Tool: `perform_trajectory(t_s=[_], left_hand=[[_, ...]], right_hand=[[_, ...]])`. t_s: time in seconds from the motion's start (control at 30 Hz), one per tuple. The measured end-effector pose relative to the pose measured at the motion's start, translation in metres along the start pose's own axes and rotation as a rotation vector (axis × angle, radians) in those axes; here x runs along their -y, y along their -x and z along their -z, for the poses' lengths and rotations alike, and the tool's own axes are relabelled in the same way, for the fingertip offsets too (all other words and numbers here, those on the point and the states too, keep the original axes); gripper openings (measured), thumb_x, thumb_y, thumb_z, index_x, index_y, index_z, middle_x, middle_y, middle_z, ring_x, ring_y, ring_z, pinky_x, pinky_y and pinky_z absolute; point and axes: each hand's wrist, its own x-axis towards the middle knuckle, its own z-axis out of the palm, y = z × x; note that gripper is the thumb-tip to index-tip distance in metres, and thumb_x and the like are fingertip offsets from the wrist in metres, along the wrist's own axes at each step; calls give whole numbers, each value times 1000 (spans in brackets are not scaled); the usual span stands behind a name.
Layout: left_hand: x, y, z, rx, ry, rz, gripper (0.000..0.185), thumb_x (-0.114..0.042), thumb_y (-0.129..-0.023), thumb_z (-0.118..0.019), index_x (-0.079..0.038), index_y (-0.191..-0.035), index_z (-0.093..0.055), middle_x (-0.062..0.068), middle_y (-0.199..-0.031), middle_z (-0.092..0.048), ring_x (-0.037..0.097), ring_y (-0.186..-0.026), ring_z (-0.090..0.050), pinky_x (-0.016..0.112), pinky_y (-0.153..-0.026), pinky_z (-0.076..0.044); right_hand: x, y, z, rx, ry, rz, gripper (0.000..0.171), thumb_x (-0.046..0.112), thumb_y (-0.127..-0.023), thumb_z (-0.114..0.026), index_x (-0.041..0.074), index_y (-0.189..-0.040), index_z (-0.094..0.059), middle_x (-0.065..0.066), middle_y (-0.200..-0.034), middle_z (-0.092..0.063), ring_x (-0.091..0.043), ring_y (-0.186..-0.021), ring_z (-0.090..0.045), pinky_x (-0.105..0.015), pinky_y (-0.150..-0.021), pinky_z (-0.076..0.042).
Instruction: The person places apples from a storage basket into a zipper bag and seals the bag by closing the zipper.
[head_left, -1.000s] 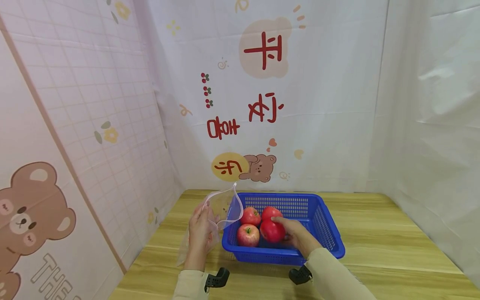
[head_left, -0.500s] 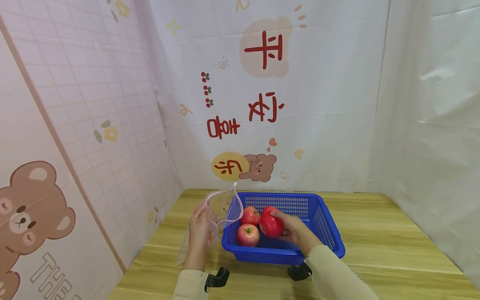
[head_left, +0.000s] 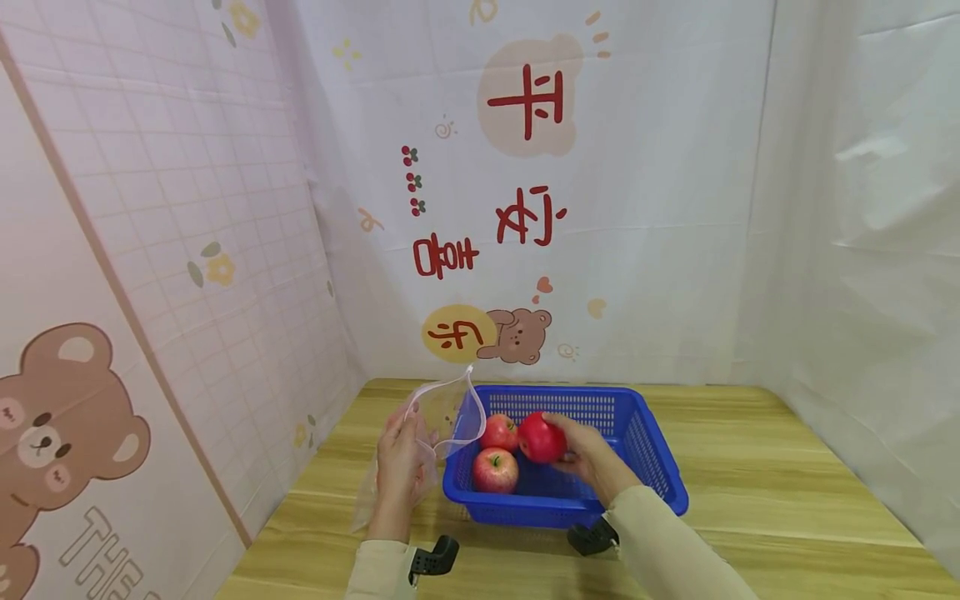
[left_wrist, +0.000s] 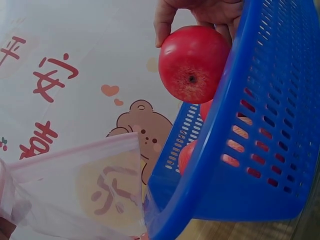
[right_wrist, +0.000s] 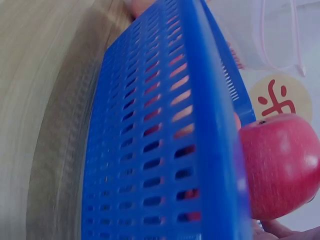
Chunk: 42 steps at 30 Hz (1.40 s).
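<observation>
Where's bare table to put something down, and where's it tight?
Bare wooden table lies right of the blue basket, toward the white curtain. It is crowded at the basket's left: left hand holding the clear bag open, right hand gripping a red apple.

this looks like a small staged recording booth rather than a lived-in room. a wooden surface (head_left: 750, 500) is closed in on three sides by hanging fabric: a pale backdrop (head_left: 615, 208) printed with red characters and a cartoon bear (head_left: 519, 335) along the far edge, a pink grid-patterned sheet with a larger bear (head_left: 56, 425) along the left edge, and plain white cloth (head_left: 862, 250) along the right edge.
</observation>
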Motion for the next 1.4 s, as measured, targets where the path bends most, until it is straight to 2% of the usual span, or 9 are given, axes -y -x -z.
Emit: perform_trajectory(t_s=[0.03,0.13,0.27,0.53,0.67,0.77,0.93,1.13,1.4], left_hand=[[0,0,0,1,1,1,45,-29,-106,-44,-2,-140,-55,23,-143,-49,35,-111,-62,31,-83,-55],[1,0,0,8,27,-8,45,-28,-106,-45,-1,-140,-54,23,-143,-49,36,-106,-65,34,-84,-55],[1,-1,-1,16,66,-25,45,-26,-106,-44,4,-139,-54,24,-145,-46,41,-116,-60,49,-98,-47],[0,0,0,14,60,-13,44,-27,-106,-44,1,-139,-55,23,-142,-50,36,-111,-63,47,-97,-49],[1,-1,-1,29,76,-25,45,-26,-107,-43,3,-140,-52,24,-145,-47,41,-122,-55,51,-101,-44],[2,-1,-1,21,74,-29,45,-26,-107,-44,3,-140,-52,25,-144,-48,39,-115,-61,49,-99,-46],[2,-2,-1,9,60,-22,45,-28,-106,-45,1,-140,-54,26,-138,-52,27,-91,-68,38,-89,-54],[2,-2,-1,23,69,-19,46,-28,-106,-45,2,-141,-52,26,-144,-47,41,-117,-59,50,-102,-43],[4,-4,-4,8,101,-42,44,-23,-106,-44,6,-138,-54,27,-145,-45,45,-122,-54,49,-99,-46]], right_hand=[[1,0,-1,-7,-6,1,82,34,-89,-71,-12,-145,-30,-32,-140,-41,-48,-120,-47,-56,-97,-47],[3,1,-5,-21,-45,11,85,34,-90,-71,-11,-147,-26,-32,-143,-38,-51,-123,-44,-58,-99,-44],[6,3,-10,-36,-83,28,84,33,-91,-70,-10,-147,-26,-32,-143,-39,-51,-123,-45,-59,-99,-44],[6,7,-24,-42,-115,72,78,32,-91,-68,-13,-144,-31,-35,-140,-42,-52,-122,-48,-61,-100,-42],[8,9,-30,-36,-149,77,79,31,-91,-68,-12,-145,-30,-34,-140,-43,-49,-123,-49,-60,-100,-42],[11,12,-33,-37,-164,71,82,32,-91,-69,-10,-147,-25,-33,-141,-41,-49,-124,-49,-58,-100,-43],[17,16,-40,-32,-159,67,84,33,-91,-70,-10,-148,-25,-33,-143,-39,-50,-125,-47,-58,-100,-43],[20,18,-50,-30,-158,67,76,34,-91,-69,-9,-144,-36,-31,-140,-44,-47,-123,-49,-58,-101,-42],[26,20,-64,-15,-176,67,75,31,-91,-69,-9,-143,-34,-30,-138,-46,-47,-123,-50,-59,-102,-41]])
